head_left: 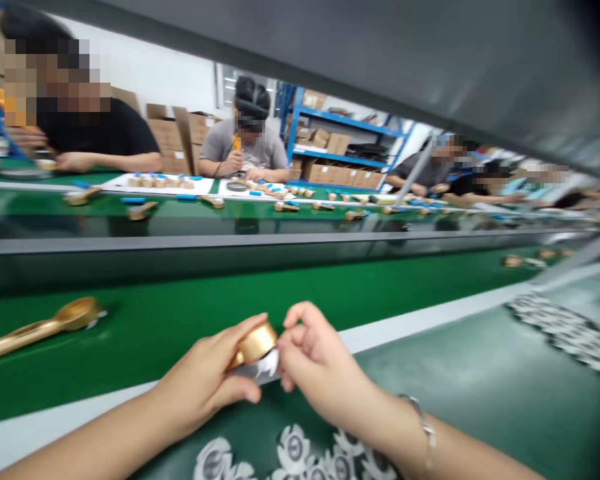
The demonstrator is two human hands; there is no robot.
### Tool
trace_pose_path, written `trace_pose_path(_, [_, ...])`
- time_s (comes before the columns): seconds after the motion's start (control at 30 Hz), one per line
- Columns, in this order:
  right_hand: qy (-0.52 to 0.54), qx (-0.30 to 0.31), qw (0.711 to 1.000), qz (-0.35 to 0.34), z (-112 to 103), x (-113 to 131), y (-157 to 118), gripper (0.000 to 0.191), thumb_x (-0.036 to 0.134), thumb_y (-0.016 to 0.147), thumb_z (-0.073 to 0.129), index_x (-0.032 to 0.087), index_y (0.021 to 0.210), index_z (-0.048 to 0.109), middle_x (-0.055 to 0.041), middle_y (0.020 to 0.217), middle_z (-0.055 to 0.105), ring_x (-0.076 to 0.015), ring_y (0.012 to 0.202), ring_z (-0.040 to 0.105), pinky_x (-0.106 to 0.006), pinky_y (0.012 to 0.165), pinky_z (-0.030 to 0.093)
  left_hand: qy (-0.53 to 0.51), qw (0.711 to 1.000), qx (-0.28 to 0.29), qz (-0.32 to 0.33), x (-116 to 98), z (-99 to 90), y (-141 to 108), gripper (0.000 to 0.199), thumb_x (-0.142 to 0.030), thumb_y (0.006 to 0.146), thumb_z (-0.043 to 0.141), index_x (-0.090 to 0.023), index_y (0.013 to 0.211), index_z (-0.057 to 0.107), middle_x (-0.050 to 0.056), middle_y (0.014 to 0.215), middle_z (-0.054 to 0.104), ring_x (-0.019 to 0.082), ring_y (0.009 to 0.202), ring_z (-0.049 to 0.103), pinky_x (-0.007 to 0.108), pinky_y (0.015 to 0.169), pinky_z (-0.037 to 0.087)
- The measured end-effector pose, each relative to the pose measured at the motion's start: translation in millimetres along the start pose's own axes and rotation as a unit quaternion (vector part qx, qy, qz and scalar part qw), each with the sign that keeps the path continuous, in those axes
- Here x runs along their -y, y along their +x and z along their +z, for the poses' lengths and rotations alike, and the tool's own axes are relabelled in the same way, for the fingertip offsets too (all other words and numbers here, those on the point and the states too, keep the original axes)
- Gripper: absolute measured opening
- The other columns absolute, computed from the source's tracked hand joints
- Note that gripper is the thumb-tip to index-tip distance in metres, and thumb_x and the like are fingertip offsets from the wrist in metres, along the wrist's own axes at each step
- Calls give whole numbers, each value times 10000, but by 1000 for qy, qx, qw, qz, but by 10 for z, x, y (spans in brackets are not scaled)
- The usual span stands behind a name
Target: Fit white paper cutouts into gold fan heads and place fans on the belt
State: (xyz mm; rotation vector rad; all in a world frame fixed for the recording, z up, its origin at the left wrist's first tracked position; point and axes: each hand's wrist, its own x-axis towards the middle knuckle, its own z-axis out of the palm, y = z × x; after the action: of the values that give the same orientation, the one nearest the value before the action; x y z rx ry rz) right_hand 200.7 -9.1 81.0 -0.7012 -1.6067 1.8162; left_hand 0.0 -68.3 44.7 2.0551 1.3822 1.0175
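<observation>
A gold round-headed part [258,341] is gripped between the thumb and fingers of my left hand [215,373]. Beneath its rim a white piece [269,363] sticks out. My right hand [315,353] is beside it, thumb and fingers pinched close to the white piece; whether they hold its edge is too small to tell. White cutouts with dark round centres [294,448] lie on the green worktop [430,373] below my hands. On the green belt [170,320] at the left lies a gold long-handled part [55,323].
Gold parts with blue pieces [143,210] sit on a farther belt. Several people work beyond it, one in a grey shirt [215,143]. More patterned cutouts [565,333] lie at the right. A grey overhead panel [380,53] crosses the top; a blue shelf [350,157] stands behind.
</observation>
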Motion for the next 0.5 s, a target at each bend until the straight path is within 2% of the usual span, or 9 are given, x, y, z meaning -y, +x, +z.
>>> trace_pose_path(0.07, [15,-3,1000,4,-8,-20,35,244,208,832,536,227,977,341,115,599,521,-71,435,477,-156,447,350,28,999,-35,21,94,10,-5,715,-643,801,578,-362,1424,367,10,1089,681,171,836,669,202,741,517])
trace_pose_path(0.13, [25,-9,999,17,-20,-35,72,268,237,817,547,228,980,336,106,609,548,-68,419,478,-151,432,355,65,996,-45,47,179,11,4,714,-633,797,593,-374,1422,366,-1,1075,691,158,797,681,173,692,520])
trace_pose_path(0.3, [64,13,996,63,-16,-100,139,384,326,719,548,219,986,293,104,499,550,-84,370,468,-161,416,385,128,986,3,107,191,-40,44,740,-575,821,607,-359,1452,288,-16,1022,713,134,778,696,144,705,532])
trace_pose_path(0.5, [144,76,973,165,-27,-211,186,517,302,588,538,221,1035,292,94,512,563,-114,363,497,-238,444,477,117,978,16,169,109,-56,84,778,-593,829,580,-364,1473,209,-36,930,726,132,737,694,151,702,543])
